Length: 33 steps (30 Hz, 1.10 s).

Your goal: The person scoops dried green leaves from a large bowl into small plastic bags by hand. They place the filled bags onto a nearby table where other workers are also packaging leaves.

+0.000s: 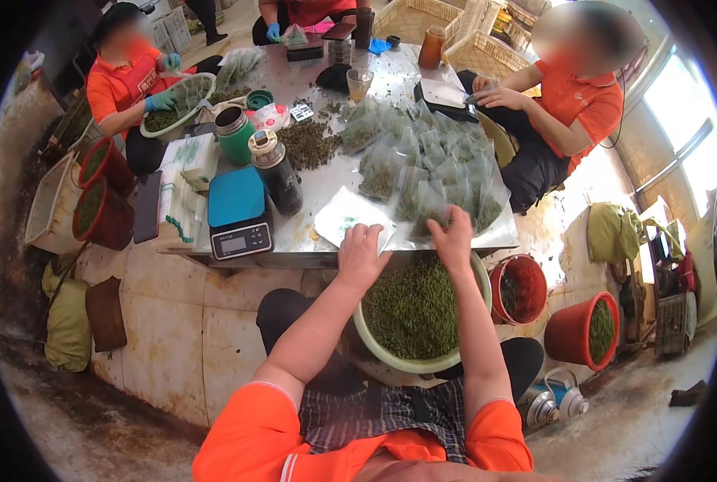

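Note:
My left hand (361,252) lies at the near edge of the table, its fingertips on white plastic bags with green print (346,211). Whether it grips them, I cannot tell. My right hand (455,235) has thumb and forefinger apart beside a filled clear bag (428,208). That bag is at the front of a heap of clear bags (434,150) holding green plant material. Below both forearms, a pale green basin (361,328) holds loose small green sprigs or buds (413,307).
On the steel table (310,232) are a digital scale (238,205), a dark flask (277,175), a green flask (234,135) and loose dried pieces (310,144). Red buckets (518,289) stand at right. Co-workers sit left (123,78) and right (581,114); another is opposite.

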Each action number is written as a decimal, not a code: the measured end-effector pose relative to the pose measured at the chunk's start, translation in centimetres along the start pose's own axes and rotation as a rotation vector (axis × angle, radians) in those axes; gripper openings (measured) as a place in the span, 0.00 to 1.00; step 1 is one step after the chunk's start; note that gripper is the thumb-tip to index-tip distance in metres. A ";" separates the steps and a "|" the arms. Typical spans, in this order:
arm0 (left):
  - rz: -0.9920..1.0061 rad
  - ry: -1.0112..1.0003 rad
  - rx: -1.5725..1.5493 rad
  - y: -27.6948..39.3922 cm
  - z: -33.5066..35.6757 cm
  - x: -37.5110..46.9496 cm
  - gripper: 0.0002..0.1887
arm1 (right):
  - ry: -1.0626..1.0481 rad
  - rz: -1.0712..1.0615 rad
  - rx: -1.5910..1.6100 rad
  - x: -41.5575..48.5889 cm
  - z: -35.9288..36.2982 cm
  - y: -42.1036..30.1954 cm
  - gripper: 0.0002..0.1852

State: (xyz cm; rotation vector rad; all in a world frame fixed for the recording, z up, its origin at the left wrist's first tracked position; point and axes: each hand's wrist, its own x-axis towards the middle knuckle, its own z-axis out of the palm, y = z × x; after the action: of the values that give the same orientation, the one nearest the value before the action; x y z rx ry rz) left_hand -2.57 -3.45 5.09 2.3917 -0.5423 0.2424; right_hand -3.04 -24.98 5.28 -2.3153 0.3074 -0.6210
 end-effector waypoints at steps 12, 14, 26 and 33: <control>-0.194 0.169 -0.222 -1.8 1.6 0.8 0.04 | -0.303 -0.413 -0.103 -11.7 0.8 1.9 0.22; -0.250 0.131 -0.263 -2.3 1.7 0.8 0.05 | -0.396 -0.465 -0.350 -15.9 0.7 1.1 0.21; 0.048 0.307 -0.520 -1.3 0.5 1.3 0.13 | -0.661 -0.403 -0.525 -19.3 -2.1 2.3 0.43; -0.375 -0.286 -1.388 0.3 -4.1 0.7 0.12 | -0.510 -0.364 -0.391 -14.6 0.9 6.2 0.40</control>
State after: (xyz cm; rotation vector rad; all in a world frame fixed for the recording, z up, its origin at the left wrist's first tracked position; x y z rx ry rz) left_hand -2.19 -1.27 8.57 1.1038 -0.2127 -0.5091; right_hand -15.30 -23.30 -4.65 -2.8331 -0.2621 -0.1181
